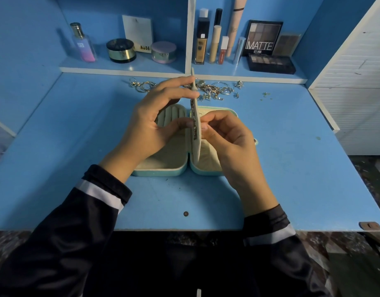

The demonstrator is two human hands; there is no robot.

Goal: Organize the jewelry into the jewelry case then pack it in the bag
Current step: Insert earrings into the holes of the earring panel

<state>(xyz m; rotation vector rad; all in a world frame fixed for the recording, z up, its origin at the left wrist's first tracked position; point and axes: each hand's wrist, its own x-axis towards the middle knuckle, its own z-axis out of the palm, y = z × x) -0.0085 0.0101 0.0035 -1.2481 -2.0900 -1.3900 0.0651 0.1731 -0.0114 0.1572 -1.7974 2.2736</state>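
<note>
Fastening earrings onto the upright flap of the open jewelry case

The jewelry case (pixel 163 170) lies open on the surface (pixel 292 168), with loose jewelry (pixel 214 90) heaped behind it. The left hand (pixel 150 123) holds the divider flap (pixel 197 112) upright, its grip closed on the top edge and the middle. The right hand (pixel 225 136) has a narrow grip pinched against the flap's far face; I cannot tell what it holds. The flap is probably best kept braced while each post is pushed straight through.
</note>
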